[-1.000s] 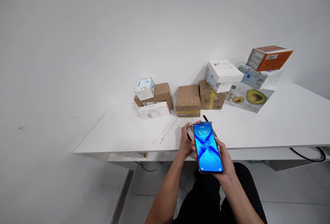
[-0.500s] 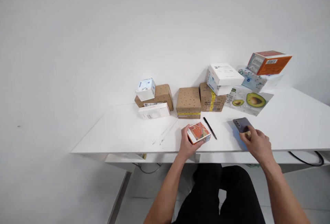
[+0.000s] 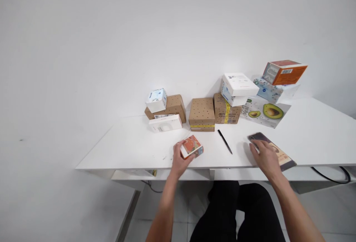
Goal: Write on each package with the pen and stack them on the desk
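Note:
My left hand (image 3: 179,160) is wrapped round a small box (image 3: 191,144) with an orange picture on its top, near the table's front edge. Thumb and fingers press on its sides. Farther right, a dark phone (image 3: 287,164) lies slantwise on the table, a cream picture on its upper face. My right hand (image 3: 265,156) is over the phone's left side and hides part of it. Its fingers are loosely bent, with the thumb apart; whether they touch the phone I cannot tell. Between both hands lies a black pen (image 3: 224,141).
Along the wall stand brown dotted cartons (image 3: 201,110), a small blue-and-white box (image 3: 156,100) and a flat white box (image 3: 166,123). A white box (image 3: 240,84) tops another stack. At right, an orange box (image 3: 285,73) sits above a floral box and an avocado box (image 3: 264,112).
My left hand has carried the small box to the left. The phone, gripped in my right hand before, now lies flat on the table, and that hand has shifted slightly left with its grip loosened.

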Action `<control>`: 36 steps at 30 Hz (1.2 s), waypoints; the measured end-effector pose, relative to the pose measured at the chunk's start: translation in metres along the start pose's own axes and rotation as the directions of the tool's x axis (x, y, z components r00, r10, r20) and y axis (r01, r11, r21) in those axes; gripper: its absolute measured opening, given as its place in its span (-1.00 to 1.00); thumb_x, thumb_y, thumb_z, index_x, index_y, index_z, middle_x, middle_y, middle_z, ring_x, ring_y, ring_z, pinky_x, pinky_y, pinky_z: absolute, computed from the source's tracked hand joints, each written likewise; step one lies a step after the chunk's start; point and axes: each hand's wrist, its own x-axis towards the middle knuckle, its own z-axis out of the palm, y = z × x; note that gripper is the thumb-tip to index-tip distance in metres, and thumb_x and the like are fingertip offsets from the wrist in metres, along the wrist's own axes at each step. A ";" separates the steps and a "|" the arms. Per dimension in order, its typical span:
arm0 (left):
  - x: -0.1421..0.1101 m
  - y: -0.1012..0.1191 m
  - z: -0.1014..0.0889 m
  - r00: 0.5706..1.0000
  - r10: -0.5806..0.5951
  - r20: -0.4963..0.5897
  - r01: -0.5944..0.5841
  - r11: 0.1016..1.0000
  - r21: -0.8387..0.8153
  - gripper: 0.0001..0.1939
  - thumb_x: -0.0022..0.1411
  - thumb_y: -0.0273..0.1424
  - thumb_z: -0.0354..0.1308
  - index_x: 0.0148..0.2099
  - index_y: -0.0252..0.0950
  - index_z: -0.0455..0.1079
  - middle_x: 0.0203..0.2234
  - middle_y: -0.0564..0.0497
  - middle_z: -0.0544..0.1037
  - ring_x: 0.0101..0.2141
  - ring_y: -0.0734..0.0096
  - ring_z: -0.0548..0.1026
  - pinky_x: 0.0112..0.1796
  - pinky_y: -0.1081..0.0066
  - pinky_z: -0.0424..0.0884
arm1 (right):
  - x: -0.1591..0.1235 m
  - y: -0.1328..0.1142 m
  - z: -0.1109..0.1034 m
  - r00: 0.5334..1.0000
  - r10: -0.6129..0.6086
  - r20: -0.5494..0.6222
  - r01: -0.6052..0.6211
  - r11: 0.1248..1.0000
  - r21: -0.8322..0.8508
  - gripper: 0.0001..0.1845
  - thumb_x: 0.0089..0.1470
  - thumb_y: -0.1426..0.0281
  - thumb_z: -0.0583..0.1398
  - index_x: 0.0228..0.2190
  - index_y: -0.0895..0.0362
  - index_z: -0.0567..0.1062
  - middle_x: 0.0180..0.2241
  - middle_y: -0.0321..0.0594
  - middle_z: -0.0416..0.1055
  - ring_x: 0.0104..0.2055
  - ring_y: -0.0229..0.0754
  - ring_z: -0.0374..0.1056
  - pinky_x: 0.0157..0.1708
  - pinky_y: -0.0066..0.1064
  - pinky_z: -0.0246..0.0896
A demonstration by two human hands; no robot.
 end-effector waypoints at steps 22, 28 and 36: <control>0.061 -0.061 -0.069 0.928 0.137 -0.347 0.146 0.724 0.675 -0.51 0.15 -0.44 0.03 0.15 -0.27 0.29 0.03 -0.21 0.12 0.06 0.06 0.17 0.09 0.04 0.13 | -0.004 -0.035 0.049 0.991 0.136 -0.002 -0.120 0.879 0.461 -0.65 0.07 0.17 0.06 -0.40 0.15 0.51 -0.43 -0.13 0.51 -0.52 -0.20 0.34 -0.40 -0.37 0.24; 0.076 0.002 0.021 0.945 0.282 -0.167 -0.147 0.820 0.553 -0.49 0.10 -0.31 0.13 0.12 -0.27 0.30 0.03 -0.22 0.15 0.10 0.09 0.18 0.10 0.12 0.14 | -0.004 -0.036 0.049 0.986 0.168 -0.023 -0.137 0.871 0.471 -0.63 0.07 0.15 0.05 -0.41 0.16 0.50 -0.48 -0.13 0.49 -0.53 -0.19 0.33 -0.42 -0.36 0.24; 0.126 0.063 0.111 0.986 -0.120 -0.119 0.168 0.756 0.632 -0.13 -0.16 0.16 0.19 0.19 -0.01 0.20 0.27 -0.14 -0.15 0.22 -0.46 -0.24 0.07 -0.30 -0.12 | -0.004 -0.039 0.044 0.984 0.173 -0.047 -0.126 0.855 0.504 -0.65 0.07 0.16 0.05 -0.43 0.14 0.49 -0.48 -0.13 0.49 -0.51 -0.18 0.34 -0.42 -0.36 0.25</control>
